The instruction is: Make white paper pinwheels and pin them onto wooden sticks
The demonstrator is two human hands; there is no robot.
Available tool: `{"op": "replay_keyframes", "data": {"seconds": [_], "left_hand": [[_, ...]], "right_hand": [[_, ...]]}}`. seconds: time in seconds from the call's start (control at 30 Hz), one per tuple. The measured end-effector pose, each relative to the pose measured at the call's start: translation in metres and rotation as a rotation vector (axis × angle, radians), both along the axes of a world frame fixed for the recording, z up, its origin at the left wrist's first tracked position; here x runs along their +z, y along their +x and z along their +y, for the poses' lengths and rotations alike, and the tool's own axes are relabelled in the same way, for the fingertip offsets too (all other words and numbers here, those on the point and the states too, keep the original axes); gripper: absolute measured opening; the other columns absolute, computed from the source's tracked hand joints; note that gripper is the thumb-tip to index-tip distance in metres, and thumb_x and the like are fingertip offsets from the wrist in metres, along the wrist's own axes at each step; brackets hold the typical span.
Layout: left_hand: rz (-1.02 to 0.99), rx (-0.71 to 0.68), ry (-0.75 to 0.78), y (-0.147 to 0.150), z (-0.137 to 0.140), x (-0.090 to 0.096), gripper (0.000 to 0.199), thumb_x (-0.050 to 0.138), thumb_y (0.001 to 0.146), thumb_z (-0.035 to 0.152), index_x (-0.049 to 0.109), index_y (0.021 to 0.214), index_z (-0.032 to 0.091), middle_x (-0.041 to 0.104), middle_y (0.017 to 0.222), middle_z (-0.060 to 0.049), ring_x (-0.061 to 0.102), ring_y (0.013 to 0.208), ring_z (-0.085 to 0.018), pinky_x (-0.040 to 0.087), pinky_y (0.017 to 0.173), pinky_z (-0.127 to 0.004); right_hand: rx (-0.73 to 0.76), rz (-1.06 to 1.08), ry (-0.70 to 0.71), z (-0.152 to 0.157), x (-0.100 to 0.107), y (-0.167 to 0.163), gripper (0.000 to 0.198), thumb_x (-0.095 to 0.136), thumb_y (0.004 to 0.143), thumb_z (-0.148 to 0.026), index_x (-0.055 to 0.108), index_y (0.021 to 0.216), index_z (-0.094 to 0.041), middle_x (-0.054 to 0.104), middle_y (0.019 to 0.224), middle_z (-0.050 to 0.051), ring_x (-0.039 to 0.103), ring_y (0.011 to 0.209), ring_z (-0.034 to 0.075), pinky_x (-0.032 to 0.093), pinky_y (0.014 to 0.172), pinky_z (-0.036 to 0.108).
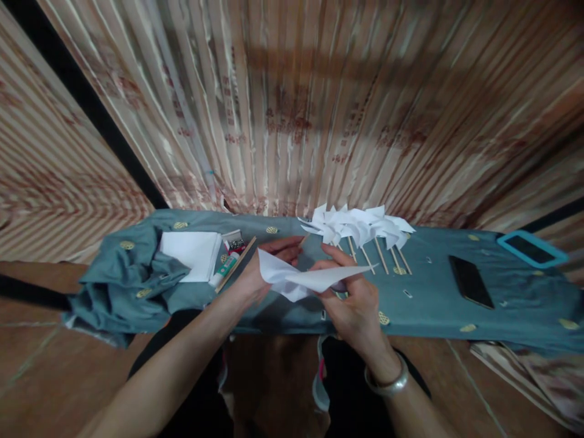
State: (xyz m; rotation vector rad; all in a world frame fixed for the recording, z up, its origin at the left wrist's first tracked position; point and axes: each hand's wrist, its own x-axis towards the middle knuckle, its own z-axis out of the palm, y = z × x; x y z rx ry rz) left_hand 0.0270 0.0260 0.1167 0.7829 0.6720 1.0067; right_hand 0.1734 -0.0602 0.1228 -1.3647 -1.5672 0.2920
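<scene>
A white paper pinwheel [296,281] with folded blades is held in front of me, over the near side of the cloth. My left hand [269,261] is closed at its far left side, partly hidden behind the paper. What looks like the end of a thin wooden stick [305,239] shows by its fingertips. From the right, my right hand [353,298] grips the same pinwheel with bent fingers and thumb. Just beyond the hands lies a row of several white pinwheels [360,225] on wooden sticks, their sticks pointing toward me.
A blue-green patterned cloth [429,310] covers the long surface. On its left are white paper sheets [189,252], a small box of pins [234,240], a glue stick [225,269] and wooden sticks [237,264]. A dark phone [471,281] and a blue-framed device [533,248] lie right. Behind hangs a curtain [292,109].
</scene>
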Motion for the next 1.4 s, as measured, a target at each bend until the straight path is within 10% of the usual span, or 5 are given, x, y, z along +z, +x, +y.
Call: {"op": "replay_keyframes", "data": {"seconds": [0.57,1.4], "left_hand": [[0.033,-0.118,-0.273,-0.005,0.012,-0.028,0.023,0.082,0.043,0.017,0.073,0.065,0.015,0.069,0.059,-0.001,0.058,0.053,-0.012,0.047,0.056,-0.025],[0.212,-0.247,0.061,-0.018,0.008,-0.039,0.012,0.072,0.060,0.028,0.070,0.067,0.017,0.070,0.075,-0.004,0.063,0.074,-0.019,0.048,0.069,-0.028]], "right_hand": [[-0.055,-0.169,-0.009,0.014,0.000,0.000,0.051,0.058,0.082,-0.020,0.048,0.131,-0.026,0.074,0.094,0.002,0.070,0.092,0.021,0.056,0.083,0.036],[-0.043,-0.315,0.044,0.014,-0.010,-0.008,0.051,0.059,0.085,-0.020,0.045,0.134,-0.024,0.075,0.097,0.002,0.071,0.091,0.021,0.055,0.087,0.036]]}}
